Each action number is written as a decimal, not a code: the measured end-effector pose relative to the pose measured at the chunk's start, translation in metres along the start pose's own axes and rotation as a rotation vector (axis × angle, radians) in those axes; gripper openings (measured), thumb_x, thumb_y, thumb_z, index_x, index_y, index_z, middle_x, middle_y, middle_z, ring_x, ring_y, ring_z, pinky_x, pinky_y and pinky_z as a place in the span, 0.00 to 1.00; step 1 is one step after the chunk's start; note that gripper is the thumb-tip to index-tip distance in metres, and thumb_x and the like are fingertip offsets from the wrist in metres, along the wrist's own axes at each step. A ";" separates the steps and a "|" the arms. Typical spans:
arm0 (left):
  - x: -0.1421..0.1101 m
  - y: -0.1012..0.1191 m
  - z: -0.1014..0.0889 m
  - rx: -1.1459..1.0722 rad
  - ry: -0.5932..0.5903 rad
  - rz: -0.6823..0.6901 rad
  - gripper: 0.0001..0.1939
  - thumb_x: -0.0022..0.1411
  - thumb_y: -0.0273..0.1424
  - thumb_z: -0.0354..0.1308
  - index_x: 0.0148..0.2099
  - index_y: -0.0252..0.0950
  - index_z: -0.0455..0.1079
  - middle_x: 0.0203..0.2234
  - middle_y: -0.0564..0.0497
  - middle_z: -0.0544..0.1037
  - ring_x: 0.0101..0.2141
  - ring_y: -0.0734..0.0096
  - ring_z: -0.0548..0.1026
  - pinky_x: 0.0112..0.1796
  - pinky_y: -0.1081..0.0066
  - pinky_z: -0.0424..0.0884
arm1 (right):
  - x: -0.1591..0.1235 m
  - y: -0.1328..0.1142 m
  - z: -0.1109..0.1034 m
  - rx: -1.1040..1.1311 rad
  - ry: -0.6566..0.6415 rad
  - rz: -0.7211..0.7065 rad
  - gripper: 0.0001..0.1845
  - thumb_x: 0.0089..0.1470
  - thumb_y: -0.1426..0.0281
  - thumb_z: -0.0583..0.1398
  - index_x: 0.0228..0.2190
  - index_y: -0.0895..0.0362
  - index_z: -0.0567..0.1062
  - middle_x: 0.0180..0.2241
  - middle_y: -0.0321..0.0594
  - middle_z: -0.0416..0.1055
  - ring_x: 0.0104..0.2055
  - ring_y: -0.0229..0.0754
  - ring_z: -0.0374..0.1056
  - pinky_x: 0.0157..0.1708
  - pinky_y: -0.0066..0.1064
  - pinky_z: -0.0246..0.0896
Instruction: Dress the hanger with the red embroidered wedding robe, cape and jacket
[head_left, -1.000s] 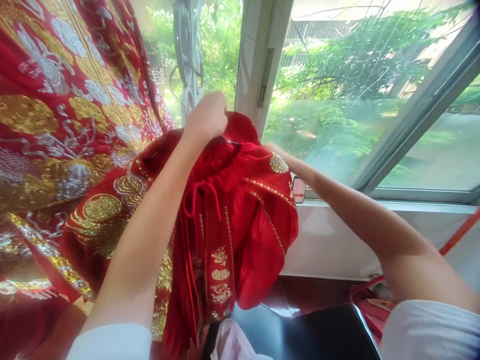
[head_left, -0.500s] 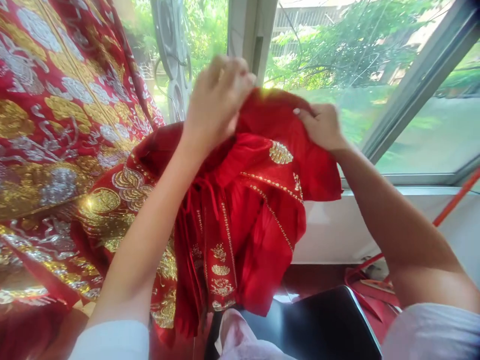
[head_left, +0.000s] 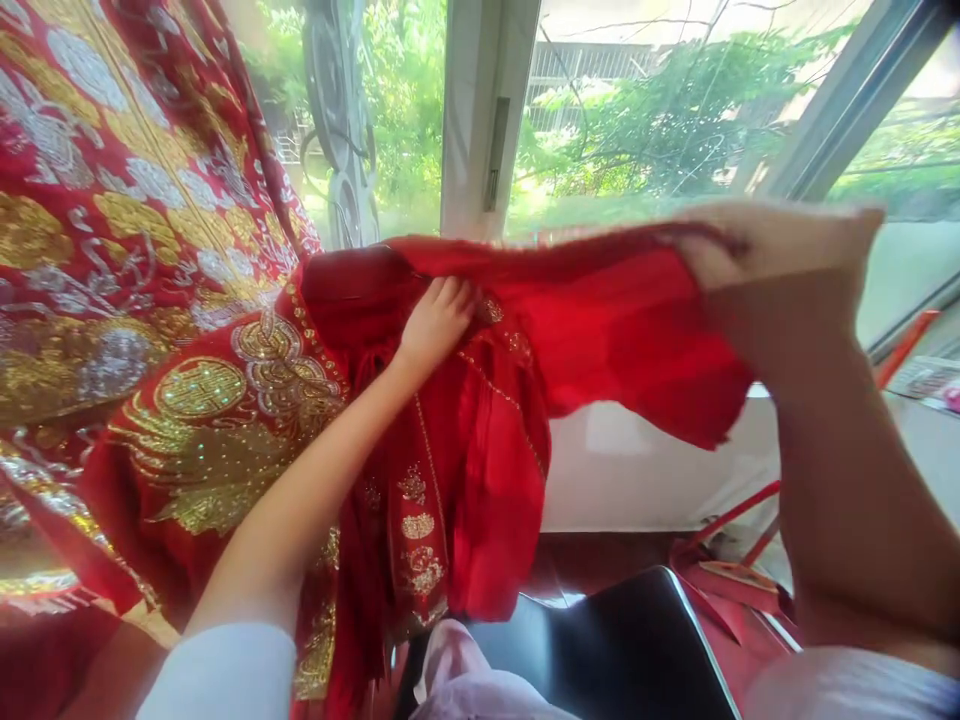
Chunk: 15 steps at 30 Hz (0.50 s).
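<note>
A red embroidered garment (head_left: 487,480) with gold motifs and bead lines hangs in folds before me. My right hand (head_left: 780,245) is closed on the edge of its plain red panel (head_left: 622,320), which it holds stretched out to the right. At the garment's upper middle, my left hand (head_left: 441,318) has its fingers curled into the folds; the fingertips are partly hidden. Left of that forearm lies a heavily embroidered red piece (head_left: 202,450) with gold and silver patterns. Whether it joins the garment in my hands I cannot tell.
A red cloth with gold and silver embroidery (head_left: 112,230) hangs at the left. Behind are window frames (head_left: 480,130) and a metal scrollwork piece (head_left: 341,130). A black flat-topped surface (head_left: 607,640) stands below, near red bars (head_left: 735,515) at the right.
My right hand has moved right, pulling the red panel out wide. My left hand has come down from above the garment's top edge onto its folds.
</note>
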<state>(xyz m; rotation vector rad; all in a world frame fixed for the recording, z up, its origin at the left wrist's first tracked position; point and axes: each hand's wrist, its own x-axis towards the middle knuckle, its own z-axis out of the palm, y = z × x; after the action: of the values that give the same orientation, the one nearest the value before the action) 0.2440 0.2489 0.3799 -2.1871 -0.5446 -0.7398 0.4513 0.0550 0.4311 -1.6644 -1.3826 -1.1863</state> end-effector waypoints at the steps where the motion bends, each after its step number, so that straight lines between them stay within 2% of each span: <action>1: -0.003 0.004 -0.003 0.008 -0.013 0.003 0.23 0.68 0.22 0.38 0.61 0.25 0.63 0.51 0.36 0.73 0.52 0.54 0.68 0.54 0.55 0.63 | -0.022 -0.009 -0.004 -0.030 0.033 -0.020 0.20 0.63 0.61 0.52 0.42 0.58 0.80 0.27 0.44 0.76 0.27 0.42 0.69 0.29 0.33 0.53; 2: -0.009 0.010 -0.006 0.012 -0.032 0.008 0.23 0.67 0.22 0.39 0.60 0.26 0.65 0.50 0.37 0.73 0.53 0.55 0.68 0.56 0.55 0.62 | -0.047 -0.019 -0.003 -0.071 0.045 -0.042 0.21 0.62 0.59 0.52 0.41 0.57 0.80 0.23 0.43 0.75 0.20 0.42 0.66 0.23 0.32 0.49; 3: -0.016 0.017 -0.012 0.011 -0.057 0.011 0.22 0.67 0.22 0.40 0.58 0.28 0.67 0.50 0.38 0.74 0.54 0.55 0.68 0.57 0.54 0.61 | -0.073 -0.029 0.001 -0.048 0.000 -0.095 0.21 0.63 0.59 0.52 0.39 0.57 0.81 0.21 0.43 0.75 0.16 0.41 0.64 0.18 0.31 0.46; 4: -0.025 0.025 -0.019 0.007 -0.087 0.010 0.21 0.67 0.23 0.42 0.56 0.29 0.69 0.49 0.39 0.75 0.54 0.55 0.68 0.58 0.54 0.60 | -0.097 -0.039 0.008 0.038 -0.073 -0.175 0.20 0.64 0.62 0.50 0.39 0.57 0.80 0.22 0.42 0.75 0.16 0.40 0.65 0.17 0.31 0.48; 6: -0.048 0.039 -0.040 -0.002 -0.150 -0.014 0.18 0.65 0.23 0.46 0.52 0.30 0.73 0.48 0.40 0.76 0.55 0.56 0.68 0.59 0.54 0.60 | -0.138 -0.058 0.026 0.178 -0.122 -0.244 0.19 0.64 0.69 0.49 0.42 0.59 0.79 0.26 0.43 0.77 0.20 0.41 0.70 0.18 0.29 0.57; 8: -0.072 0.044 -0.068 -0.019 -0.203 -0.059 0.14 0.62 0.25 0.50 0.43 0.30 0.76 0.44 0.40 0.78 0.54 0.54 0.69 0.58 0.54 0.62 | -0.161 -0.072 0.039 0.296 -0.186 -0.316 0.20 0.63 0.72 0.48 0.45 0.62 0.77 0.25 0.44 0.77 0.22 0.41 0.72 0.20 0.28 0.61; 10: -0.093 0.034 -0.097 -0.079 -0.187 -0.110 0.11 0.62 0.26 0.51 0.36 0.33 0.76 0.39 0.43 0.80 0.49 0.56 0.73 0.55 0.56 0.65 | -0.163 -0.081 0.044 0.427 -0.313 -0.419 0.20 0.64 0.68 0.50 0.45 0.63 0.77 0.21 0.42 0.75 0.19 0.40 0.70 0.19 0.28 0.61; 12: -0.106 0.008 -0.122 -0.137 -0.033 -0.194 0.12 0.64 0.28 0.49 0.39 0.36 0.75 0.40 0.48 0.80 0.43 0.63 0.76 0.52 0.60 0.67 | -0.144 -0.084 0.043 0.635 -0.435 -0.487 0.21 0.63 0.60 0.52 0.43 0.60 0.79 0.19 0.39 0.75 0.17 0.39 0.68 0.17 0.27 0.60; 14: -0.112 -0.030 -0.137 -0.114 0.119 -0.366 0.14 0.66 0.32 0.48 0.48 0.38 0.73 0.44 0.47 0.78 0.45 0.62 0.74 0.50 0.61 0.67 | -0.108 -0.084 0.043 0.826 -0.400 -0.414 0.21 0.61 0.56 0.54 0.42 0.57 0.80 0.21 0.39 0.76 0.17 0.37 0.68 0.18 0.28 0.61; 15: -0.113 -0.050 -0.141 -0.102 0.131 -0.466 0.16 0.65 0.34 0.49 0.50 0.38 0.71 0.46 0.45 0.77 0.47 0.60 0.73 0.51 0.61 0.66 | -0.085 -0.085 0.047 0.871 -0.292 -0.324 0.20 0.60 0.57 0.54 0.41 0.56 0.80 0.22 0.39 0.76 0.18 0.37 0.67 0.19 0.29 0.62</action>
<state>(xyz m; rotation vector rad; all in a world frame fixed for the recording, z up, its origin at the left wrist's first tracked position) 0.0841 0.1554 0.4095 -2.1038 -0.9831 -1.1687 0.3770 0.0842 0.3303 -1.0193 -2.0174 -0.3565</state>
